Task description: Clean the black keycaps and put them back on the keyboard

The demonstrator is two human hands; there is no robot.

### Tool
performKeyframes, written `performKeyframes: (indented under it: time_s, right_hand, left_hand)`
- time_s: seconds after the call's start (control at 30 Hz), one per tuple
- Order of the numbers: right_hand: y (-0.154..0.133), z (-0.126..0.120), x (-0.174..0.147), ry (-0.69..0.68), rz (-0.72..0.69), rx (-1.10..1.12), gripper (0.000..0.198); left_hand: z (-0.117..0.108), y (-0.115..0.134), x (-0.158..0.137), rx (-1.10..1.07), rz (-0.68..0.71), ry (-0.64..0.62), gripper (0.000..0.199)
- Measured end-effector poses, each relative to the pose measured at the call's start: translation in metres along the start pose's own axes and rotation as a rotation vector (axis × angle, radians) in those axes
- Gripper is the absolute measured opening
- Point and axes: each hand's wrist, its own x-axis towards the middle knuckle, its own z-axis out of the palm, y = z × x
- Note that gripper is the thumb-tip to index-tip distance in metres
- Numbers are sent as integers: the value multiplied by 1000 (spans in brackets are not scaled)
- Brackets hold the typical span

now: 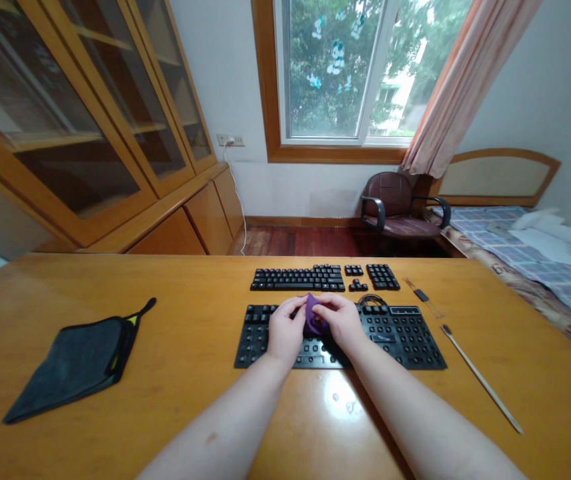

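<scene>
Between my left hand [286,328] and my right hand [340,320] is a soft purple piece [310,313]; whether it is cloth or cleaning gel I cannot tell. The fingers of both hands pinch it from either side. It stands in a pointed fold above the black keyboard base [405,340]. Most keycaps are off this base, leaving rows of bare switch mounts, though a few caps remain along its top row. My hands and forearms hide its middle. Just behind lie the loose black keycaps [298,279], laid out in keyboard order.
At the left lies a folded dark grey cloth [80,353]. A long thin brush [483,380] and a keycap puller with wire loops [421,295] lie to the right on the wooden table [175,413]. Beyond the table stand a chair [390,200] and a cabinet [165,200].
</scene>
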Motion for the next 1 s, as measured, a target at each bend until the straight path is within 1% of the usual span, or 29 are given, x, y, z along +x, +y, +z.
performKeyframes:
  time_s: [0.1, 0.27, 0.37, 0.5, 0.6, 0.67, 0.73, 0.8, 0.93, 1.0]
  right_hand:
    - [-1, -1, 1, 10, 1, 5, 15]
    - [7, -3, 3, -10, -19, 29, 18]
    - [7, -2, 2, 3, -56, 39, 19]
    - [2, -2, 0, 59, -85, 17, 19]
    - [0, -3, 0, 15, -84, 17, 19]
    - [2, -2, 0, -48, -83, 17, 19]
    - [5, -2, 2, -81, -79, 18, 19]
    - [8, -1, 3, -81, -63, 16, 22]
    - [8, -1, 4, -62, -37, 13, 32]
    - [7, -1, 5, -49, -24, 11, 32]
  left_hand:
    - [0, 2, 0, 7, -1, -13, 20]
    - [2, 7, -1, -3, -37, -52, 23]
    - [3, 7, -2, -15, -49, -41, 23]
    - [4, 3, -2, 12, -4, 19, 24]
    - [3, 1, -1, 52, 16, 42, 23]
    - [2, 1, -1, 86, 30, 40, 21]
    - [1, 3, -2, 120, 54, 27, 19]
    - [0, 5, -2, 157, 84, 8, 16]
    - [0, 4, -3, 243, 130, -17, 18]
    - [1, 2, -3, 251, 138, -12, 17]
